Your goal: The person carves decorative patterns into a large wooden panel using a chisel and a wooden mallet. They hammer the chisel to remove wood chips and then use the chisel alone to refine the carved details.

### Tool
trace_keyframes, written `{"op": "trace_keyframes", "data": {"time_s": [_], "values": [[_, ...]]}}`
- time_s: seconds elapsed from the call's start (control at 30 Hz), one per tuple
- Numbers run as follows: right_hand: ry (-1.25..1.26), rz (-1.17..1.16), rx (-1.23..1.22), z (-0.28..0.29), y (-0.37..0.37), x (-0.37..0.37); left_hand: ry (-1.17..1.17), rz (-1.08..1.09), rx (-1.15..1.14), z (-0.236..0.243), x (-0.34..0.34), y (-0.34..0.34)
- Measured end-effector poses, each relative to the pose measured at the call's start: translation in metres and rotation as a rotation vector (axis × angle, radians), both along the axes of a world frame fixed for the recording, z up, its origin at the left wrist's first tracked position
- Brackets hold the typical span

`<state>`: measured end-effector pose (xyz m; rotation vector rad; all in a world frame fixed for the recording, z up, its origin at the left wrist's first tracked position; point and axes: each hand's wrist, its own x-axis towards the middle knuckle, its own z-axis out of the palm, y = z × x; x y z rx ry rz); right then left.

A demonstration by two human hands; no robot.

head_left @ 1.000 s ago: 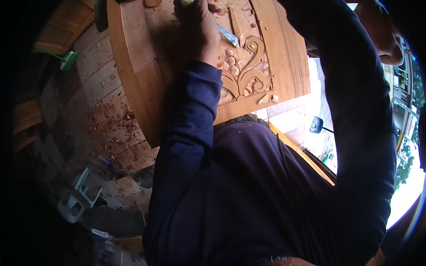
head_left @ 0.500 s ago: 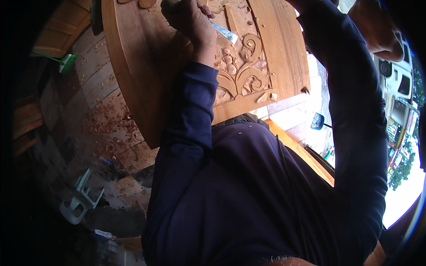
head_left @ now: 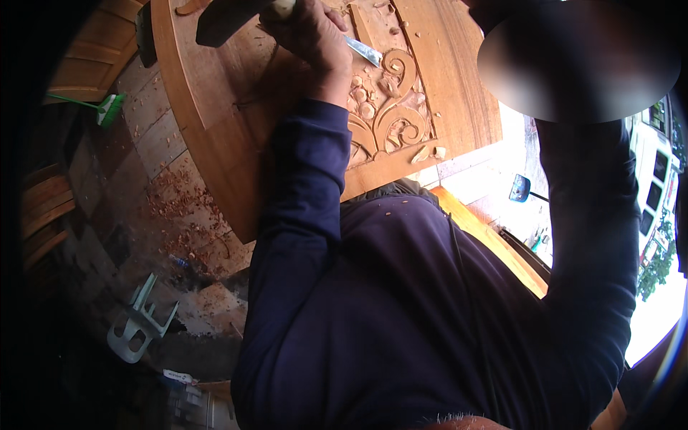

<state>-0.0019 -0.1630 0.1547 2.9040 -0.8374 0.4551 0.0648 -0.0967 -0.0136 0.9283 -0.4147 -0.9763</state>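
Observation:
My left hand [head_left: 315, 43], closed, grips a chisel [head_left: 364, 51] whose flat steel blade points down to the right. The blade tip reaches a carved scroll [head_left: 395, 63] in a wooden panel [head_left: 459, 86]. The pale end of the chisel handle shows above my fist. Close beside it is a dark, blocky mallet head [head_left: 233, 20], cut off by the upper edge; I cannot tell whether they touch. My right sleeve [head_left: 591, 215] runs up the right side, partly behind a blurred oval. My right hand is beyond the upper edge, so its hold is hidden.
Wood chips [head_left: 423, 153] lie on the panel, and shavings [head_left: 179, 204] cover part of the tiled floor. A green broom [head_left: 109, 110] and a pale plastic chair [head_left: 140, 326] are at the left. A mirror [head_left: 519, 188] and parked vehicles [head_left: 653, 172] show at the right.
The mallet head has come into view beside the chisel handle. My right arm has shifted, and a blurred oval now covers part of it. My left hand keeps its grip in nearly the same place.

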Motion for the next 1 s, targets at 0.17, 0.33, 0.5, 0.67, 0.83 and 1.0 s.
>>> {"op": "trace_keyframes", "data": {"time_s": [0.17, 0.33, 0.5, 0.67, 0.83, 1.0], "values": [[0.219, -0.232, 0.202, 0.001, -0.002, 0.011, 0.026, -0.046, 0.065, -0.009, 0.001, 0.007], [0.275, 0.195, 0.12, -0.029, -0.019, 0.002, 0.138, 0.069, -0.037, -0.023, -0.005, 0.011], [0.181, 0.257, 0.077, -0.028, -0.008, 0.01, 0.266, 0.069, -0.084, -0.029, 0.018, 0.019], [-0.306, -0.132, 0.245, -0.038, 0.038, -0.061, 0.103, -0.131, 0.08, 0.056, 0.043, 0.096], [-0.947, -0.828, 0.636, -0.107, 0.144, -0.136, -0.031, -0.263, 0.178, 0.048, 0.122, 0.151], [-1.233, -1.022, 0.458, -0.155, 0.223, -0.149, -0.561, -0.184, 0.345, 0.048, 0.151, 0.166]]}}
